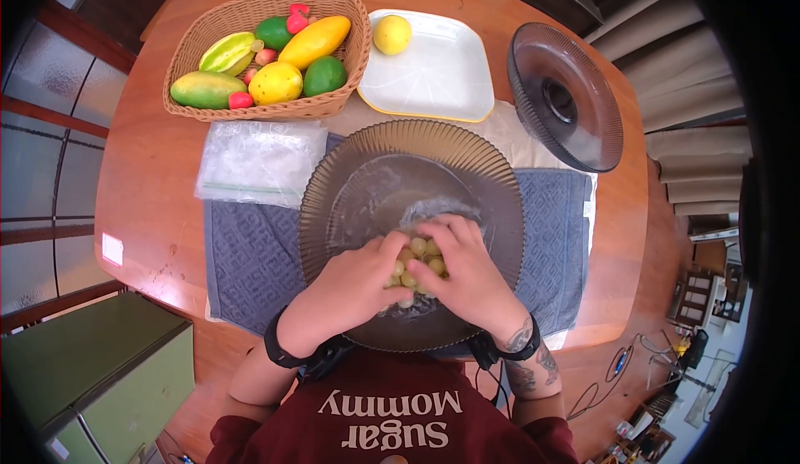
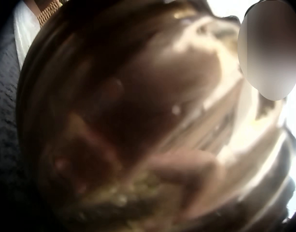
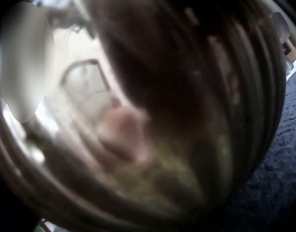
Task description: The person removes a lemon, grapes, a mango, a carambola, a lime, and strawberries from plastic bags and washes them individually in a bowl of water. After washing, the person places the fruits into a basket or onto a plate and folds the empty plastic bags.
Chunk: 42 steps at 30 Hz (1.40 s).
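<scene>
Grapes (image 1: 407, 279), green and bunched together, sit low in the near half of a ribbed, translucent brown bowl (image 1: 408, 133), between both hands. Left hand (image 1: 346, 282): fingers bent, thumb set against the near side of the bunch, gripping it from the left. Right hand (image 1: 468, 274): fingers arched over the far side, thumb laid across the grapes, gripping from the right. The hands are close together, with grapes visible in the gap between them. Exact fingertip contact cannot be determined; both wrist views are blurred and look through the bowl's wall. A dark band (image 1: 279, 343) encircles the left wrist and a second band (image 1: 525, 345) the right.

The bowl rests on a blue-grey towel (image 1: 254, 256). A clear plastic bag (image 1: 262, 160) lies at its far left. Beyond are a wicker basket (image 1: 361, 43) of fruit and a white tray (image 1: 433, 77) bearing one yellow fruit (image 1: 392, 34).
</scene>
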Each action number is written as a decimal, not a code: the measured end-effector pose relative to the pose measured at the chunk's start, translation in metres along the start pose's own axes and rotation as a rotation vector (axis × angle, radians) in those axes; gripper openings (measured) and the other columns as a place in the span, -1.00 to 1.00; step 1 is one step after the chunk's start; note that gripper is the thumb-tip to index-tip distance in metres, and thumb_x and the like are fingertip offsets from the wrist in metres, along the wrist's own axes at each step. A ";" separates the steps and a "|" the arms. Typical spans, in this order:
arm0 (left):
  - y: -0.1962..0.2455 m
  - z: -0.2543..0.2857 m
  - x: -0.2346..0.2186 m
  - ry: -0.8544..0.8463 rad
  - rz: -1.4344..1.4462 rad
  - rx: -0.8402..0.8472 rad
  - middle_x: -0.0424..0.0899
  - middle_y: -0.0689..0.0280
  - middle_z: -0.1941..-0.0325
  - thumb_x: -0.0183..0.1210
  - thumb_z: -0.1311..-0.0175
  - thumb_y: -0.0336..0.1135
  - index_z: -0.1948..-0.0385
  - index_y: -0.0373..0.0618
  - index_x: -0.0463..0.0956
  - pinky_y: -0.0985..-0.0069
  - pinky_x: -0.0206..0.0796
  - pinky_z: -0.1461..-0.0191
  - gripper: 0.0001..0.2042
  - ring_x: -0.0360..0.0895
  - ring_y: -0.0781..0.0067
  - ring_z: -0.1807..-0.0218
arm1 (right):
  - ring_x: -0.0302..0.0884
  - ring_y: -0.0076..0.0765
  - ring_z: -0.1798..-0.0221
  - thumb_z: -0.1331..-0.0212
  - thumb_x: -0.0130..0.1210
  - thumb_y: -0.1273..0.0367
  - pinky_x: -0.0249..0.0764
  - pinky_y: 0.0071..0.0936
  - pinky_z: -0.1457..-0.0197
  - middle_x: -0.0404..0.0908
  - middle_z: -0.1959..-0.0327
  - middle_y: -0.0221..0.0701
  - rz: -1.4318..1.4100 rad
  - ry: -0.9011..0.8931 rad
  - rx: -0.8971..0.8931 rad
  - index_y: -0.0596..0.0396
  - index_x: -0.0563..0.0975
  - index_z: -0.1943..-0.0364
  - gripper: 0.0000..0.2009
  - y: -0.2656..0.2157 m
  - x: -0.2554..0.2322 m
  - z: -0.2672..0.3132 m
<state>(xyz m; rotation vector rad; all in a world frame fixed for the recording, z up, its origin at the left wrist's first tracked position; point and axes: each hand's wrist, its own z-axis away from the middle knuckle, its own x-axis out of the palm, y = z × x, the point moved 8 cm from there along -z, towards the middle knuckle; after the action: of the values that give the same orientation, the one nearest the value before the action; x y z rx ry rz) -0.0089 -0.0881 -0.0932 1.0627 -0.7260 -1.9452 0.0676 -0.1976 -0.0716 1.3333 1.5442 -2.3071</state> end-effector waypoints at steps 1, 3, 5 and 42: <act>-0.003 -0.001 -0.001 0.071 0.033 0.041 0.54 -0.01 -0.09 0.26 -0.24 -0.18 -0.11 -0.14 0.37 0.19 0.38 -0.10 -0.54 0.54 -0.10 -0.09 | 0.37 0.00 -0.14 -0.18 0.25 0.24 0.33 -0.16 -0.26 0.44 -0.08 -0.13 0.151 -0.049 -0.080 0.18 0.42 -0.15 -0.49 -0.006 0.005 0.001; -0.004 -0.002 -0.005 0.145 0.067 0.080 0.54 -0.01 -0.09 0.25 -0.25 -0.22 -0.12 -0.12 0.38 0.19 0.38 -0.11 -0.56 0.54 -0.08 -0.10 | 0.39 0.04 -0.14 -0.14 0.28 0.21 0.35 -0.16 -0.24 0.43 -0.09 -0.13 0.104 -0.121 -0.019 0.16 0.38 -0.19 -0.43 -0.007 0.005 0.000; -0.002 0.001 -0.020 0.335 0.208 0.127 0.52 0.05 -0.06 0.20 -0.28 -0.37 -0.15 -0.12 0.37 0.24 0.40 -0.11 -0.59 0.53 0.03 -0.12 | 0.41 0.07 -0.14 -0.11 0.31 0.18 0.37 -0.15 -0.23 0.42 -0.11 -0.13 0.057 -0.193 0.040 0.14 0.35 -0.23 -0.37 -0.005 0.010 0.001; -0.011 -0.002 -0.026 0.419 0.137 -0.051 0.62 0.11 0.33 0.21 -0.33 -0.33 0.18 -0.20 0.40 0.37 0.42 0.19 -0.79 0.62 0.23 0.31 | 0.26 0.09 -0.31 -0.02 0.16 0.50 0.20 -0.04 -0.38 0.38 -0.25 -0.27 0.403 0.193 0.110 0.02 0.44 -0.15 -0.50 -0.001 -0.005 0.002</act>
<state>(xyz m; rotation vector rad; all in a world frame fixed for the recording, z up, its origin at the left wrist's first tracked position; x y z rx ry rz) -0.0026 -0.0604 -0.0920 1.2989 -0.4978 -1.5465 0.0687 -0.2003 -0.0674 1.7496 1.0697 -2.0859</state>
